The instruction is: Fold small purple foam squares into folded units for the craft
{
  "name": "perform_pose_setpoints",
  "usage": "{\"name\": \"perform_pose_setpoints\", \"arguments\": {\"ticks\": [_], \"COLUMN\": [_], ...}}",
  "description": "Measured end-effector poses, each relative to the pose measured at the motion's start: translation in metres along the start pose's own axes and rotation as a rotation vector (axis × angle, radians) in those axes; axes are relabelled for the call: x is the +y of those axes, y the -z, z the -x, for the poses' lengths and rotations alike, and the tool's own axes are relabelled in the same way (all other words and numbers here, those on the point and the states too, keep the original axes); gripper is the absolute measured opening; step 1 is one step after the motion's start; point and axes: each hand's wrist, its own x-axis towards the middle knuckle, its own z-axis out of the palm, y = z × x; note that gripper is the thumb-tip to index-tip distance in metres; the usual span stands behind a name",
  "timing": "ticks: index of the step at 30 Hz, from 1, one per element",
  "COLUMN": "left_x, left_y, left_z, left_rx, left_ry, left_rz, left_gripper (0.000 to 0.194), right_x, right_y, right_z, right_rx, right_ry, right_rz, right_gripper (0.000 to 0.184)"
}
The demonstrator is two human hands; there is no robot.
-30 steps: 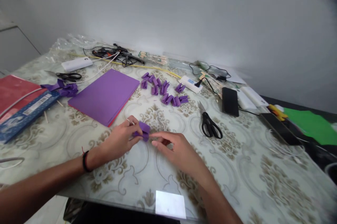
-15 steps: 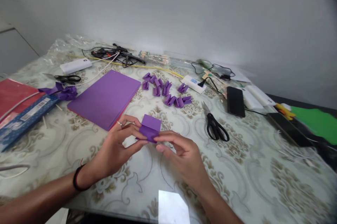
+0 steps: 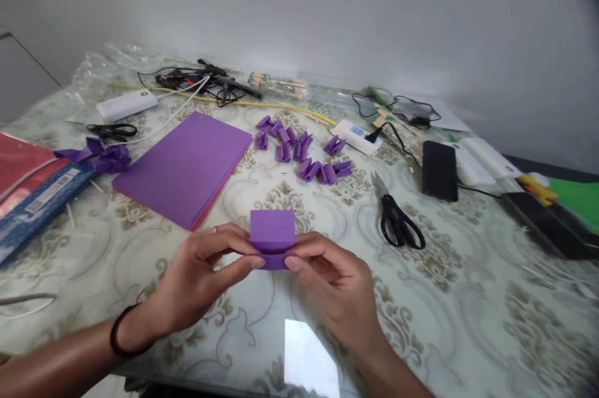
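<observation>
Two-handed folding of a small purple paper (image 3: 272, 225) at a patterned worktop (image 3: 449, 335). The paper lay between the hands, set in from the middle of the worktop's front edge; whether it touched the surface could not be told. The left hand (image 3: 201, 273) was clamped on the paper's left end, its thumb on the near side; the right hand (image 3: 334, 279) pinched the right end in like manner, so that the hands stood apart with the paper spanning them. A broad flap rose on the far side, and a narrow band ran along the near side, with a fold line between. The step in hand was judged to be the forming or aligning of this fold. The next move appeared to call for matched pressure from both thumbs, with the ends kept level, since an uneven pinch could have skewed the crease. Beyond the hands, toward the far edge, stood a cluster of folded purple pieces (image 3: 302, 148). A stack of purple sheets (image 3: 185, 167) lay toward the left edge, red showing along its border. Black-handled scissors (image 3: 397, 220) lay right of the right hand, untouched, blades toward the far edge.
</observation>
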Motion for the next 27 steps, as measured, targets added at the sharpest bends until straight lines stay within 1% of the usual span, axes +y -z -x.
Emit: {"name": "perform_pose_setpoints", "arguments": {"ticks": [5,12,15,19,22,27], "left_x": [0.001,0.000,0.000,0.004,0.007,0.006], "left_y": [-0.005,-0.008,-0.009,-0.011,-0.012,-0.011], "left_z": [0.003,0.005,0.005,0.005,0.006,0.007], "left_rx": [0.073,0.105,0.105,0.105,0.111,0.088], "left_ry": [0.039,0.131,0.159,0.150,0.143,0.150], "left_rz": [-0.013,0.043,0.100,0.168,0.193,0.214], "left_gripper": [0.013,0.014,0.015,0.017,0.018,0.020], "right_x": [0.004,0.006,0.006,0.003,0.003,0.007], "right_y": [-0.006,-0.011,-0.012,-0.014,-0.015,-0.015], "right_z": [0.006,0.010,0.011,0.014,0.015,0.015], "right_rx": [0.017,0.047,0.061,0.075,0.082,0.082], "right_ry": [-0.101,-0.142,-0.143,-0.152,-0.166,-0.182], "right_rz": [-0.110,-0.129,-0.124,-0.121,-0.148,-0.214], "right_gripper": [0.013,0.016,0.017,0.017,0.018,0.018]}}
